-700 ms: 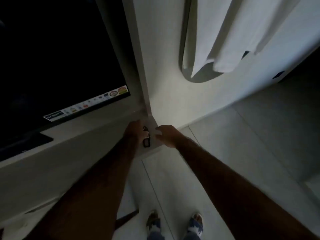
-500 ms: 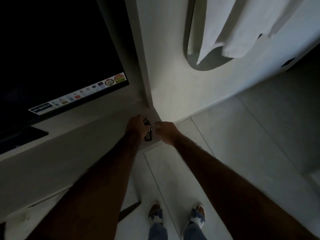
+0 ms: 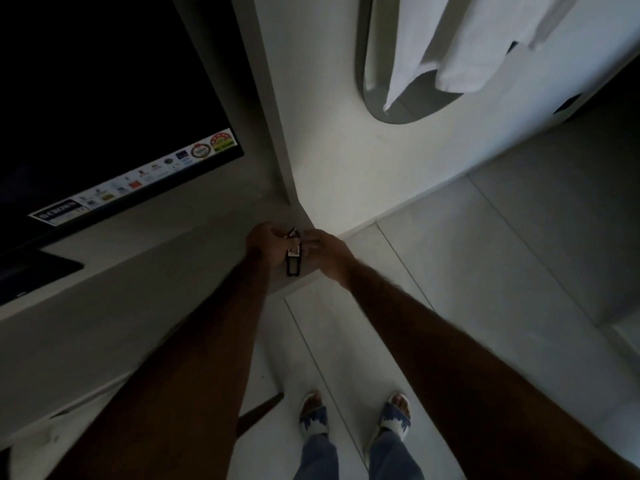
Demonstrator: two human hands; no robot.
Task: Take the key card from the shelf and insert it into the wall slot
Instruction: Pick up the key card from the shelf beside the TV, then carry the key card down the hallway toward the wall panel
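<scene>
The key card (image 3: 293, 264), a small dark-framed tag with a ring at its far end, lies on the corner of the pale shelf (image 3: 194, 258). My left hand (image 3: 268, 244) is at the card's left side, fingertips closed on the ring end. My right hand (image 3: 323, 251) hovers at the card's right side with its fingers spread and touching or nearly touching the top of the card. The room is dim, so the grip is hard to make out. No wall slot is clearly visible.
A dark TV screen (image 3: 104, 98) with a sticker strip stands on the shelf at the left. White cloth (image 3: 450, 39) hangs over an oval mirror (image 3: 391, 109) on the wall. A small dark plate (image 3: 568, 105) sits on the far right wall. My feet (image 3: 353, 414) stand on a tiled floor.
Both hands have closed in on the card from either side; the left fingers now reach the ring end. The card has stayed on the shelf corner.
</scene>
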